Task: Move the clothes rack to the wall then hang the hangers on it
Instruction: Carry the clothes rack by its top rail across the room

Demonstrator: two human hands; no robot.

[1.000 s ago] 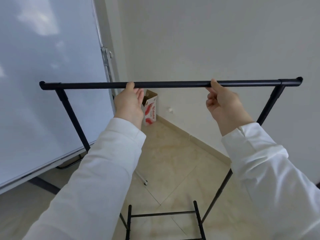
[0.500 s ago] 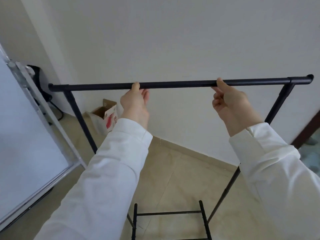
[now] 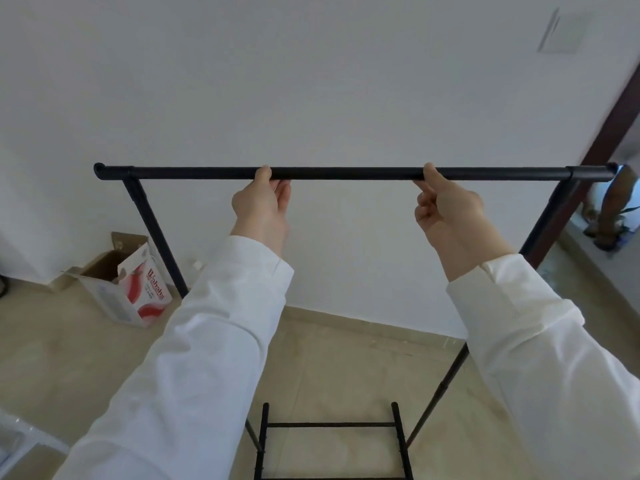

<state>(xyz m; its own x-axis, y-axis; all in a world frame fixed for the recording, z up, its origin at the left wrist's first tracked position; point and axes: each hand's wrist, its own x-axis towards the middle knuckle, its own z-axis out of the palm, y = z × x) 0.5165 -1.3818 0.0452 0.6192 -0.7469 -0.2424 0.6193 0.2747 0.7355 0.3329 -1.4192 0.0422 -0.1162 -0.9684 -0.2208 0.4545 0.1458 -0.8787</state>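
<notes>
A black metal clothes rack (image 3: 349,173) stands in front of me, its top bar level and parallel to the white wall (image 3: 311,81) behind it. My left hand (image 3: 261,202) grips the bar left of centre. My right hand (image 3: 448,209) grips it right of centre. Both wear white sleeves. The rack's low cross frame (image 3: 329,425) shows near the floor between my arms. No hangers are in view.
An open cardboard box (image 3: 128,285) with red print sits on the tiled floor by the wall, beside the rack's left leg. A dark door frame (image 3: 602,133) runs up at the right, with someone's legs (image 3: 611,206) beyond it. A whiteboard's corner (image 3: 14,441) shows bottom left.
The view has swung right: the whiteboard has slid out to the left and the plain wall now fills the background. The rack faces the wall squarely. Both hands keep their grip on the bar.
</notes>
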